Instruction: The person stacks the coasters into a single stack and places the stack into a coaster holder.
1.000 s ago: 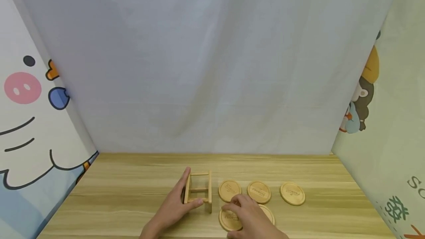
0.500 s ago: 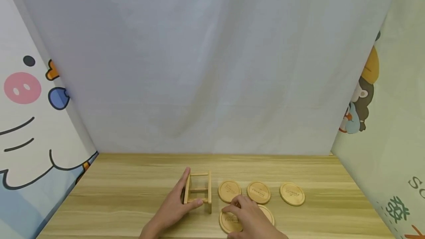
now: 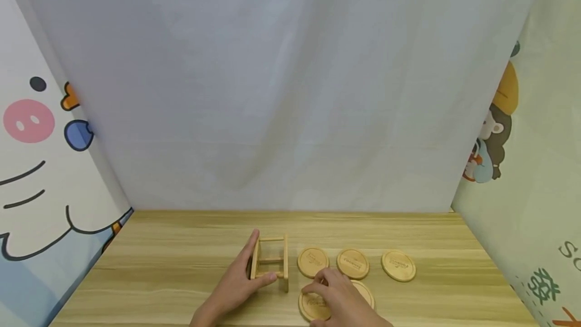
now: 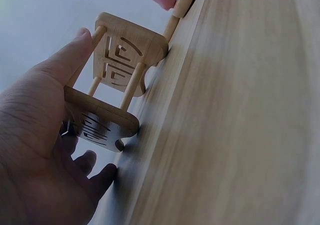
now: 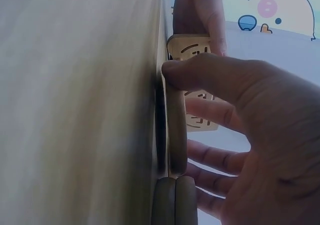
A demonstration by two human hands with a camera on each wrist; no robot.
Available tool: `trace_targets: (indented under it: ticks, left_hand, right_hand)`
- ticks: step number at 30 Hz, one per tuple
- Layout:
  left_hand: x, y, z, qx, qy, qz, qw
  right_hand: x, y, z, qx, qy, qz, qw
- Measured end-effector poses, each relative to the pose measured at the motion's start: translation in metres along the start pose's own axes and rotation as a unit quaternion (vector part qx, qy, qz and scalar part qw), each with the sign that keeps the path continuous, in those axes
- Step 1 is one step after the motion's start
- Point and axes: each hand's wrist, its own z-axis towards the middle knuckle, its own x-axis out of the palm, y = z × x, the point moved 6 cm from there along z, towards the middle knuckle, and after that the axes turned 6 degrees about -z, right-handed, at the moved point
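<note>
My left hand (image 3: pixel 236 281) grips a small wooden coaster rack (image 3: pixel 286 266) at its left side. Its thumb lies over a rod, and the other fingers are behind the side panel. The left wrist view shows the cut-out pattern on the rack's end panels (image 4: pixel 127 45). To the right, my right hand (image 3: pixel 340 296) pinches a round wooden coaster (image 3: pixel 313 311), thumb at the near edge and fingers across its engraved face. In the right wrist view that coaster (image 5: pixel 176 135) lies flat, close over the tabletop. A second coaster (image 3: pixel 366 292) is partly hidden beneath the right hand.
Behind the right hand, three more engraved coasters lie in a row: one left (image 3: pixel 313 262), one middle (image 3: pixel 353 264), one right (image 3: pixel 399 266). The wood-grain table (image 3: pixel 172 251) ends at a pale curtain (image 3: pixel 290 115), with printed cloth panels on both sides.
</note>
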Motion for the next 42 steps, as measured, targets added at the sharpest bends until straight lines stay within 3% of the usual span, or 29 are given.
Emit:
trace_targets:
  ticks: [7, 18, 28, 37, 42]
  left_hand:
    - [0.001, 0.0, -0.001, 0.0, 0.001, 0.0, 1.0]
    - [0.001, -0.001, -0.002, -0.002, 0.001, -0.008, 1.0]
    - [-0.002, -0.001, -0.002, -0.002, -0.003, -0.005, 1.0]
    - [-0.001, -0.001, -0.001, -0.004, -0.003, -0.009, 0.9999]
    - [-0.001, -0.002, -0.001, -0.004, 0.001, -0.011, 0.9999]
  right_hand:
    - [0.0, 0.001, 0.001, -0.001, 0.003, 0.015, 1.0]
    - [-0.009, 0.007, 0.001, -0.035, -0.05, 0.008, 0.998]
    - [-0.018, 0.011, -0.002, -0.072, -0.123, -0.035, 0.989]
    - [-0.027, 0.006, -0.008, -0.01, -0.115, -0.014, 0.993]
    - [-0.034, 0.002, -0.015, -0.003, -0.134, -0.011, 0.991]
